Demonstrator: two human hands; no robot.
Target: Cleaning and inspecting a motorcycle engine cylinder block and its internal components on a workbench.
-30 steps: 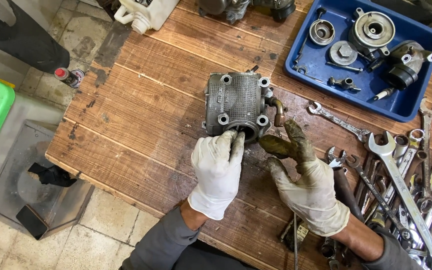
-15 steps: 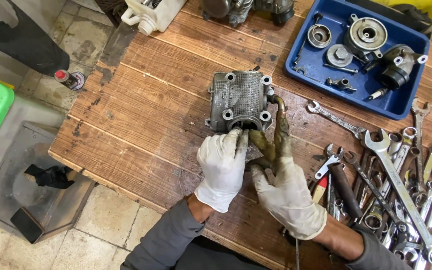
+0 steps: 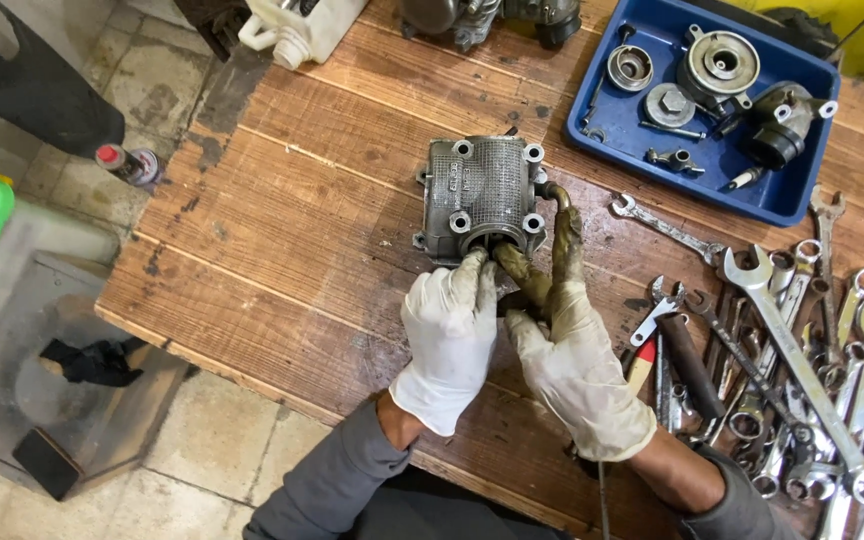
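A worn wooden plank bench point(image 3: 292, 230) carries a grey metal engine casting point(image 3: 482, 195), a blue tray point(image 3: 602, 110) of parts, a spread of spanners point(image 3: 802, 370), a screwdriver point(image 3: 692, 365) and a white jug point(image 3: 297, 30).

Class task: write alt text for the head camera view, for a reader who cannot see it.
Seen from above, two gloved hands, left hand and right hand, press their fingers into the near opening of a grey metal engine casting on a wooden workbench. Spanners lie to the right; a blue tray of engine parts sits behind.
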